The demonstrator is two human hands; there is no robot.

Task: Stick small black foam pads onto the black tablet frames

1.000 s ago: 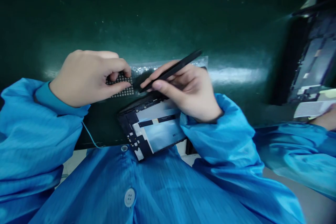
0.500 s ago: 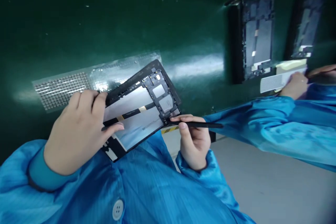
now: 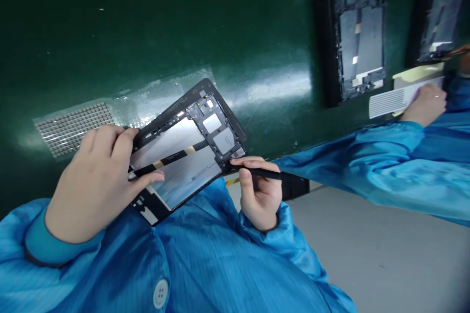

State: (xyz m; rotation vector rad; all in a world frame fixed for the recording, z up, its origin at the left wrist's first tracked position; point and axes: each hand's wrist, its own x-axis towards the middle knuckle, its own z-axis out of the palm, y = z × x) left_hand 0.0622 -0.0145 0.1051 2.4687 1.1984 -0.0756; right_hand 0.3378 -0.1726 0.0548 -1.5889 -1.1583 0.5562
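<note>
An opened tablet (image 3: 200,164) lies tilted at the front edge of the green bench, its inner frame and silver panels facing up. Under its far side shows another dark flat panel (image 3: 209,88). My left hand (image 3: 99,176) grips the tablet's left end, thumb across the top and fingers over the far edge. My right hand (image 3: 260,193) is closed round black tweezers (image 3: 266,173), whose tip end is at the tablet's lower right corner; the exact tip is hidden by my fingers.
A clear sheet of small grey square pads (image 3: 75,127) lies beyond my left hand. Stacked tablet parts (image 3: 362,44) stand at the right, with another stack (image 3: 438,19) farther over. A co-worker's hand (image 3: 426,105) holds a white striped sheet (image 3: 387,102).
The view has shifted slightly, so my hands and the tablet appear a little farther left. My grip on the tablet and tweezers looks the same. The co-worker's striped sheet appears slightly higher.
</note>
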